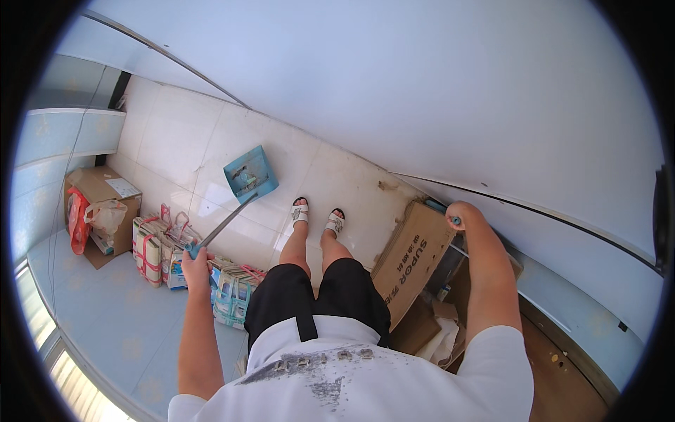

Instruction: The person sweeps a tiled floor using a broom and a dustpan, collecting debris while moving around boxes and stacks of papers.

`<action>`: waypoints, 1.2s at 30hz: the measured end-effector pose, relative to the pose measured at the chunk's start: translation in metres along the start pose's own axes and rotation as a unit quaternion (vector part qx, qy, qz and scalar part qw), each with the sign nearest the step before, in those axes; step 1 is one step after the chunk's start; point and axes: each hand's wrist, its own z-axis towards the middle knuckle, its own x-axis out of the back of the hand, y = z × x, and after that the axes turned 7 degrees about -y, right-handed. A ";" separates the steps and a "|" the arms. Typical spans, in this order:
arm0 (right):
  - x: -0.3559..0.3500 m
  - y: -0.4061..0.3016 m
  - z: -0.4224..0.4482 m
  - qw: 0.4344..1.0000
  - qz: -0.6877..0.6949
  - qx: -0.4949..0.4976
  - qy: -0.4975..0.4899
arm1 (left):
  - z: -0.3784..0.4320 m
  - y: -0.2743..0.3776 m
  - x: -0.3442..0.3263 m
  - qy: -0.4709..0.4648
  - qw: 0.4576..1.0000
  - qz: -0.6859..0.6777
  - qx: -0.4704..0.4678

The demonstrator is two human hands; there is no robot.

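Observation:
My left hand point(196, 270) grips the blue top of a long-handled dustpan, whose grey handle point(227, 221) slants down to the blue pan point(252, 174) on the tiled floor. Grey dust and small scraps lie in the pan. On the other side, my right hand point(464, 215) is closed around the blue end of a stick-like handle point(456, 220). Most of that handle is hidden by the hand and the cardboard box; a blue part shows beside the box at the wall. What is at its lower end cannot be made out.
A printed cardboard box point(411, 253) stands at the right, with more cardboard point(422, 327) behind it. Tied bundles of paper point(150, 250) line the left side, near a brown carton point(113, 190) with plastic bags. A white wall point(395, 95) runs along the floor point(179, 132), which has a brown stain.

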 end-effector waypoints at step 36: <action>0.003 -0.009 0.076 0.982 -0.158 -0.098 -0.014 | -0.009 -0.019 -0.001 0.042 0.999 0.007 0.026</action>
